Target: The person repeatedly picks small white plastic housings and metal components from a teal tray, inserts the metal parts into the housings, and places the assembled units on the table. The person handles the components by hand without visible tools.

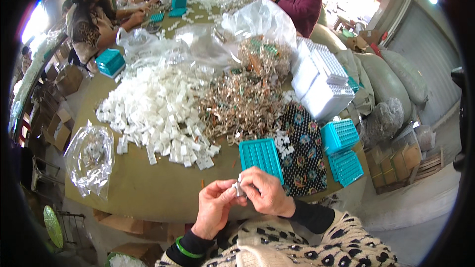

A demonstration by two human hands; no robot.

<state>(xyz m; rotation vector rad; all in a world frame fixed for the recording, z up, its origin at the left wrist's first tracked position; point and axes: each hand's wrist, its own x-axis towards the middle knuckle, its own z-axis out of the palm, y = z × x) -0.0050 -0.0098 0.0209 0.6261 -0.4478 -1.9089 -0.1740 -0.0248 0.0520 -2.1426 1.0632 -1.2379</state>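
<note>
My left hand (217, 205) and my right hand (267, 191) meet over the near edge of the table. Between their fingertips is a small white plastic piece (238, 187), pinched from both sides and partly covered by the fingers. Just beyond my right hand lies a teal ridged tray (260, 157). A wide heap of white plastic pieces (153, 104) spreads across the table to the left. Beside it, toward the right, is a tangled pile of small clear and brownish parts (242, 106).
A crumpled clear bag (91, 155) lies at the left. To the right are a dark patterned cloth (303, 160), stacked white trays (324, 86) and teal trays (341, 136). One person (91, 24) works at the far left, another (302, 7) at the far right.
</note>
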